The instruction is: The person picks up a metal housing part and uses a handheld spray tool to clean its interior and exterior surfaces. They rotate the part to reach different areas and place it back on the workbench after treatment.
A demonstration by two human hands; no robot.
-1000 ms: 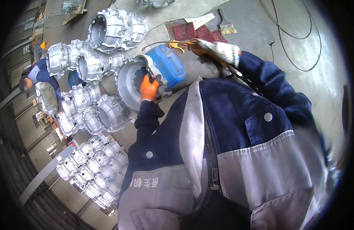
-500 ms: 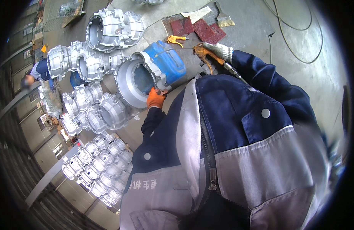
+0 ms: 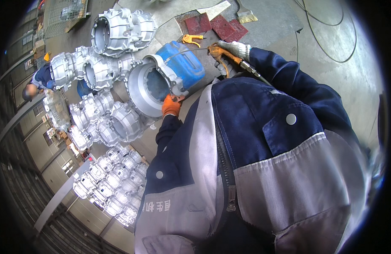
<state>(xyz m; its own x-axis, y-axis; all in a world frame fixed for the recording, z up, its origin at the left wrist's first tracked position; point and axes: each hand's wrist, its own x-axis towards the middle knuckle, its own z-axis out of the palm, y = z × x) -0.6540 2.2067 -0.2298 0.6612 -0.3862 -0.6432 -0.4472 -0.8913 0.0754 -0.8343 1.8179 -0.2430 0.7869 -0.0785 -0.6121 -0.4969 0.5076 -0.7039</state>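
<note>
Left fingers grip the silver housing; right fingers clasp an orange air gun.

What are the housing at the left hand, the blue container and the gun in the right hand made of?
Housing: probably cast aluminium, from its dull silver-grey walls and lugs.
Blue container: likely moulded plastic, from its rounded edges and soft sheen.
Gun: orange body, painted metal or plastic, can't tell which; its shiny silver coupling looks like plated or bare metal.
</note>
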